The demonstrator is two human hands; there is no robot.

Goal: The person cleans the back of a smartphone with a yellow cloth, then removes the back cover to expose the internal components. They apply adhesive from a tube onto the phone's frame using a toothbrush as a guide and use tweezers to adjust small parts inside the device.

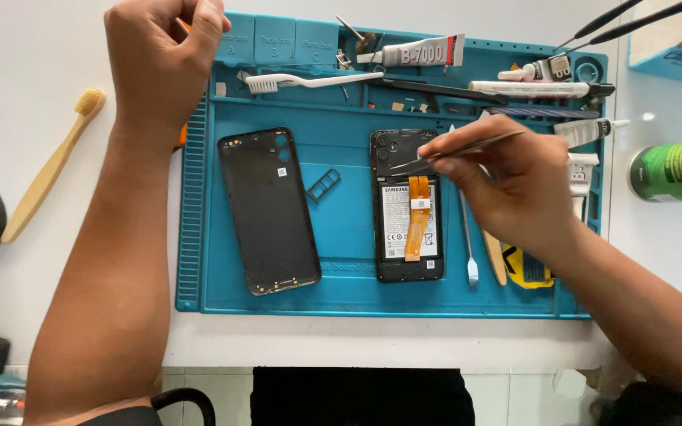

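head view: blue work mat lies on the white desk, bare strip along its near edge. tools crowd the mat's far edge. left hand is fisted at the mat's far left corner; contents hidden. right hand pinches tweezers, tips on the opened phone. back cover lies just left.
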